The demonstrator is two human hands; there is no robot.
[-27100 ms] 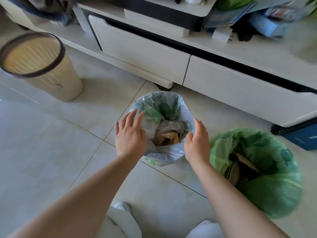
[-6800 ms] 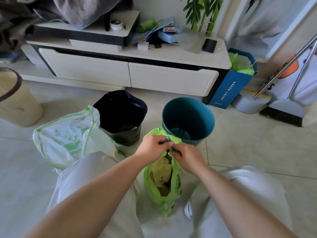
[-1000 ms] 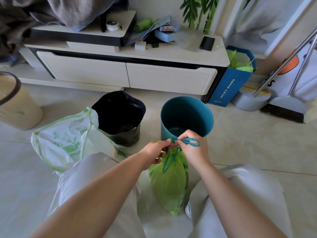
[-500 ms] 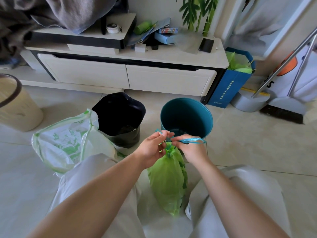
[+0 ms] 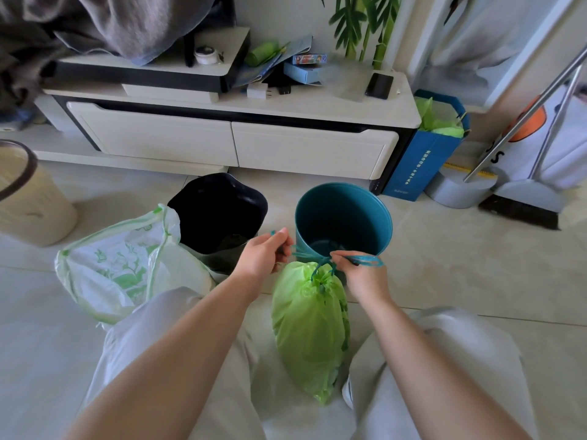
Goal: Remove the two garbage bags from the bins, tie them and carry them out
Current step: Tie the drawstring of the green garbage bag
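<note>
A green garbage bag [image 5: 309,325] stands on the floor between my knees, its neck cinched by a teal drawstring [image 5: 320,262]. My left hand [image 5: 262,254] pinches one end of the drawstring and my right hand [image 5: 363,274] pinches the other, looped end, pulled apart sideways. A white garbage bag with green leaf print [image 5: 127,265] sits at my left knee, its mouth loosely gathered. Behind them stand the black bin [image 5: 219,214] and the teal bin [image 5: 343,217], both without bags.
A beige basket bin [image 5: 28,198] stands at the far left. A low white TV cabinet [image 5: 235,144] runs along the back. A blue paper bag [image 5: 425,157], a grey dustpan [image 5: 457,190] and a broom [image 5: 521,211] crowd the right.
My hands have moved apart, drawing the teal drawstring sideways and tightening the green bag's neck. The white bag and both bins have not moved.
</note>
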